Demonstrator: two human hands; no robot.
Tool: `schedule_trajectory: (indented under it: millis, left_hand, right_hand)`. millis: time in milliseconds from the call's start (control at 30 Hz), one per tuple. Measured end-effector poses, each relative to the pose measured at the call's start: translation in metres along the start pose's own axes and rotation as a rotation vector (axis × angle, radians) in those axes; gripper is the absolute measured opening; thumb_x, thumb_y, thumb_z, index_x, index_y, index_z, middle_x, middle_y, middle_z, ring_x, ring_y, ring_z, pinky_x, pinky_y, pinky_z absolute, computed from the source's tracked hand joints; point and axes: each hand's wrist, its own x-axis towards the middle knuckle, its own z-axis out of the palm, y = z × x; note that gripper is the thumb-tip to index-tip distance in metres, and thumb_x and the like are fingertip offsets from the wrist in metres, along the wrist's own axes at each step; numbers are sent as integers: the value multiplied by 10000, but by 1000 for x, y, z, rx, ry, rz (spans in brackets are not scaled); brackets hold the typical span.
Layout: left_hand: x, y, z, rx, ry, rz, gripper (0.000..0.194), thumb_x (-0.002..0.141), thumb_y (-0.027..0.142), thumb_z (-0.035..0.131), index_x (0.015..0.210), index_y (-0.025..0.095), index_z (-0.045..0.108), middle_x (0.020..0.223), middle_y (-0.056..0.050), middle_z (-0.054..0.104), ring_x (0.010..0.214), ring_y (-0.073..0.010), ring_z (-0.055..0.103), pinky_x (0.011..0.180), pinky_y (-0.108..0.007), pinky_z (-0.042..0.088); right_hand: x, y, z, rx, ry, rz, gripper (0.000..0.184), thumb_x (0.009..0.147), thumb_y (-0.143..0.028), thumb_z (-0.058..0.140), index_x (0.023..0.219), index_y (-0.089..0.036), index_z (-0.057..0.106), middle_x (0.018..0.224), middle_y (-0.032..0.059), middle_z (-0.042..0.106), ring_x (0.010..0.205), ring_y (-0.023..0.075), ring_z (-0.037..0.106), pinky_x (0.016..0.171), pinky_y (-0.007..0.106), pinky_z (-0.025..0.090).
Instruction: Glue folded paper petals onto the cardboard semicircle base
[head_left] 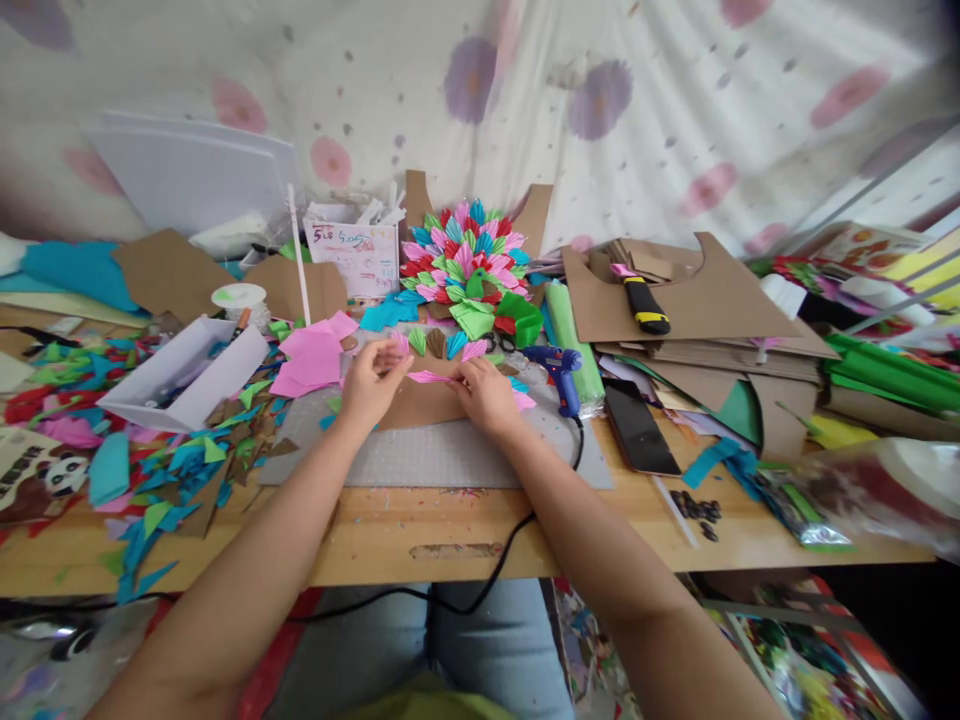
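Between my two hands is a narrow, pleated strip of pink crepe paper (429, 377). My right hand (486, 394) pinches its right end. At the strip's left tip, my left hand (372, 382) has loosely bent fingers, apart and not clearly gripping it. Beneath them lies a piece of brown cardboard (420, 410) on a grey cutting mat (450, 465). Along the cardboard's far edge runs a row of pleated paper leaves (436, 343) in pink, green, brown and blue. A blue glue gun (561, 370) rests to the right of my right hand.
Behind stands a colourful cluster of paper petals (465, 250). On the left are a white open box (184, 375), pink paper sheets (311, 355) and scattered scraps. On the right lie a phone (641, 425), stacked cardboard (697, 300) and a utility knife (646, 305). A black cord (495, 575) crosses the table's front edge.
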Motion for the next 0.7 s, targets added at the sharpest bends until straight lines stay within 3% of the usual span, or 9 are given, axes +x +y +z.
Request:
schedule_trajectory:
  millis: [100, 300, 433, 700]
  left_hand:
    - [-4, -2, 7, -6, -119, -163, 484, 703, 352, 669, 1120, 189, 487, 732, 13, 629, 685, -133, 609, 692, -287, 473]
    - [-10, 3, 11, -41, -184, -290, 441, 674, 366, 677, 1039, 185, 508, 663, 31, 599, 613, -137, 603, 608, -276, 461]
    - [-10, 2, 14, -102, -189, -286, 477, 667, 341, 680, 1066, 183, 471, 678, 32, 606, 618, -142, 620, 600, -273, 467]
    - [-6, -6, 11, 10, -126, -215, 521, 665, 347, 691, 1109, 170, 484, 761, 6, 618, 634, -129, 608, 634, -276, 463]
  right_hand:
    - [-1, -3, 0, -11, -17, -19, 95, 867, -239, 545, 851, -185, 621, 898, 74, 635, 887, 200, 534, 712, 284, 390]
    - [-2, -3, 0, -17, -29, -40, 115, 873, -236, 531, 871, -184, 634, 916, 76, 638, 902, 200, 538, 727, 287, 399]
    - [-2, -5, 0, -3, -51, -56, 122, 871, -228, 531, 890, -173, 638, 937, 79, 641, 928, 202, 543, 758, 292, 408]
    - [-3, -11, 1, 0, -42, -41, 141, 857, -235, 546, 947, -180, 640, 979, 75, 644, 939, 193, 561, 735, 277, 414]
